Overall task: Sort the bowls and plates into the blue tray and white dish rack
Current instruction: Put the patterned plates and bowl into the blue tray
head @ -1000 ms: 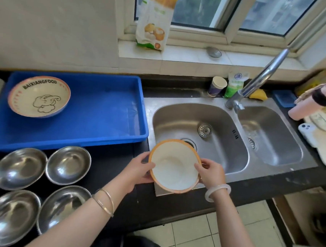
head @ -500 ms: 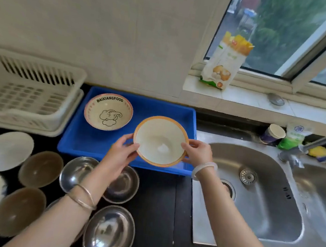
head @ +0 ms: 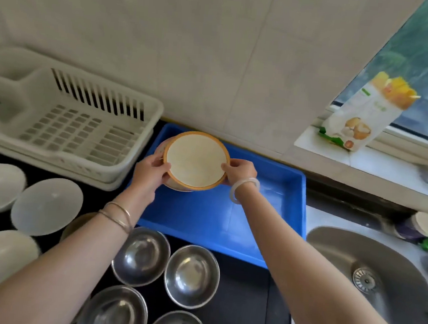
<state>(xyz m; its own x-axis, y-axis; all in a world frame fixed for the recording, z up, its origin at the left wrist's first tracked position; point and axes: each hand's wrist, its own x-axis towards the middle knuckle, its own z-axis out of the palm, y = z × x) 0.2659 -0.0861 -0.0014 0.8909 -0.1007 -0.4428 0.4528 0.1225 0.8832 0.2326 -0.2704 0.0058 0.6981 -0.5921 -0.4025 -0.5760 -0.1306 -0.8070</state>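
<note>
Orange-rimmed bowl (head: 196, 160) over blue tray (head: 228, 223), left hand (head: 152, 170) and right hand (head: 240, 171) gripping opposite rims (arms outstretched)

No legible text; print on windowsill bag (head: 363, 116) too blurred.

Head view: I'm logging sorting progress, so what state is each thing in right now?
Orange-rimmed cream bowl: upright, over the tray's far-left corner.
Left hand: grips the bowl's left rim.
Right hand: grips its right rim.
Blue plastic tray: holds a partly hidden bowl.
White plastic dish rack: no dishes visible.
Round steel bowls: upright on counter, unsorted.
</note>
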